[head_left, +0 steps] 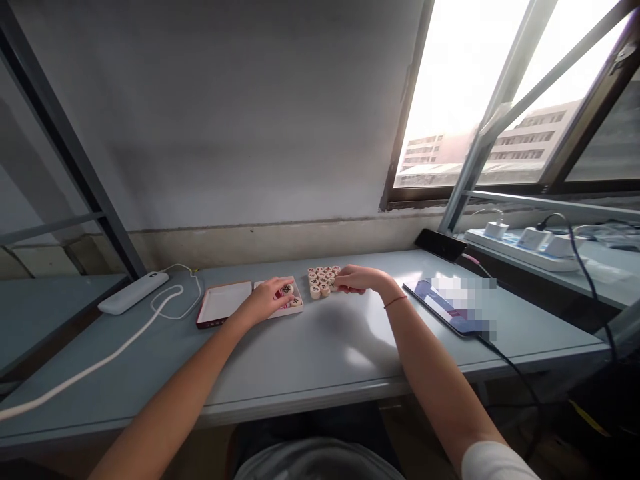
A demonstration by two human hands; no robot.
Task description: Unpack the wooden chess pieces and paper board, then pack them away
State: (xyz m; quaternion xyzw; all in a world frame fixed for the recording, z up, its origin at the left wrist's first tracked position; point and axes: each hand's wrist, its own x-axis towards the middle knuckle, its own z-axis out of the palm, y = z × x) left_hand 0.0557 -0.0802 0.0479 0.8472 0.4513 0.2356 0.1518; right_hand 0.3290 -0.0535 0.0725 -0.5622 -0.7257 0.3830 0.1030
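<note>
Several round wooden pieces with printed characters [324,272] stand close together in rows on the desk. My right hand [356,279] is at the right side of this group, its fingers closed on a piece at the near right corner. An open box [299,291] lies to the left, with a few pieces inside. Over this box is my left hand [265,298], its fingertips closed on a round piece [287,290]. Another piece [296,301] rests in the box's near right corner. Beside the box is its white-lined lid [227,302], partly behind my left hand.
A tablet [445,308] with a cable lies on the right of the grey desk [310,360]. At the left are a white power strip [134,293] and its cord. A dark object [441,245] and another power strip [520,250] are at the back right.
</note>
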